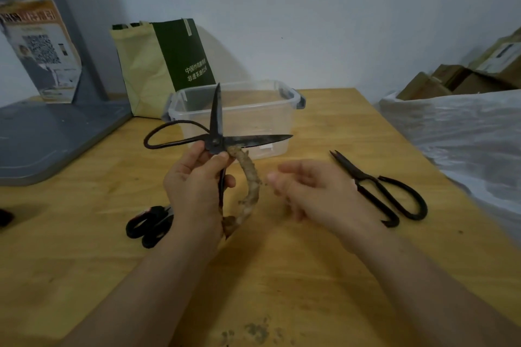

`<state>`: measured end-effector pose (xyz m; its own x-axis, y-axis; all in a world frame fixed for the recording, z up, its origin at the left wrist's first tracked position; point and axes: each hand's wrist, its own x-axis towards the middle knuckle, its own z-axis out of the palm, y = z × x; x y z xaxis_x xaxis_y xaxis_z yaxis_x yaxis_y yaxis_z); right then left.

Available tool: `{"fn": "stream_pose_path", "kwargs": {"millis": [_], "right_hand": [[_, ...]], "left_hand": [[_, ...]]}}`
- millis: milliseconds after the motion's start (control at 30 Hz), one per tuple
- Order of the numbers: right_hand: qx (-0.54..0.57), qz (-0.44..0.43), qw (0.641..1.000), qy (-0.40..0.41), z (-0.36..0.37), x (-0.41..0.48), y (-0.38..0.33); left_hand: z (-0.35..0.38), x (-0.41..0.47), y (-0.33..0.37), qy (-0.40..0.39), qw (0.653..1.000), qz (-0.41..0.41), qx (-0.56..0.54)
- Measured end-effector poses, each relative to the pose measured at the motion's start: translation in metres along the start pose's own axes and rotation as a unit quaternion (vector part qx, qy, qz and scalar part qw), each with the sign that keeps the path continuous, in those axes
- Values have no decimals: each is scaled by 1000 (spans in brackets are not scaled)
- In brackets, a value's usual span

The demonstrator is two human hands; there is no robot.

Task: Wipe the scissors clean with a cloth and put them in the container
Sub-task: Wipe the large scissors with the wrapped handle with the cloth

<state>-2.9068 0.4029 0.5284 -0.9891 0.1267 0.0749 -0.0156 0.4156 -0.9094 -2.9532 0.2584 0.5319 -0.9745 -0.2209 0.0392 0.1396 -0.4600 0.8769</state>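
Hands sit just in front of the clear container (293,96): the left hand (194,186) pinches the big dark scissors (215,141) at the pivot between thumb and fingertips, its lower fingers curled round one handle shank, while the right hand (313,191) hovers beside them, fingers loosely spread and holding nothing. The scissors are raised off the worktop (324,276) with the blades splayed wide, one pointing up and one out to the right across the container's front wall. That spread likely serves to bare both blade faces for wiping. A tan strip (249,177), rough in texture, curves from the pivot down toward the left wrist. Whether it is a wrapped handle or a twisted cloth I cannot tell, and no other cloth shows. Motion blur smears the right hand, so its fingertips are indistinct. Two further pairs lie on the worktop: a second pair (377,186) to the right, well apart from the container, and a black-handled pair (149,225) partly hidden under the left forearm. The container looks empty, though its floor is hard to read
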Motion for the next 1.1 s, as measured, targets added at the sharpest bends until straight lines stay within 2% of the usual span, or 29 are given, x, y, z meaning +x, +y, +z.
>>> {"fn": "stream_pose_path", "kwargs": {"millis": [33, 100, 233, 300, 367, 400, 500, 600, 700, 800, 933, 1000, 1067, 1100], "right_hand": [[23, 37, 998, -55, 3, -2, -1], [74, 18, 993, -87, 9, -3, -1], [116, -27, 993, 15, 3, 2, 5], [133, -33, 989, 49, -3, 4, 5], [224, -19, 973, 48, -8, 2, -1], [262, -16, 963, 52, -11, 2, -2], [279, -25, 957, 69, -20, 4, 1], [304, -17, 950, 69, -23, 7, 5], [315, -22, 947, 53, -22, 8, 7], [326, -25, 944, 42, -20, 9, 8], [345, -20, 937, 41, -18, 9, 9], [349, -25, 936, 46, -16, 8, 7], [316, -43, 946, 54, -11, 6, 6], [272, -58, 959, 59, -7, 5, 6]], "left_hand": [[2, -3, -1, -22, 1000, 6, 12], [3, -6, -3, -69, 997, 23, 40], [1, -3, -2, -139, 988, 24, 66], [0, -1, 0, -124, 990, 2, 73], [0, -1, 2, -86, 992, -1, 93], [0, -2, 2, -64, 991, 21, 114], [-2, 1, 3, 3, 978, 138, 159], [-7, 10, 2, 18, 954, 222, 201], [-9, 12, -5, -50, 940, 172, 290], [-3, 3, -12, -134, 940, 111, 292], [0, -3, -18, -170, 939, 93, 283], [-1, -3, -21, -169, 930, 113, 307], [0, -6, -18, -175, 916, 131, 335], [3, -10, -14, -200, 921, 115, 315]]}}
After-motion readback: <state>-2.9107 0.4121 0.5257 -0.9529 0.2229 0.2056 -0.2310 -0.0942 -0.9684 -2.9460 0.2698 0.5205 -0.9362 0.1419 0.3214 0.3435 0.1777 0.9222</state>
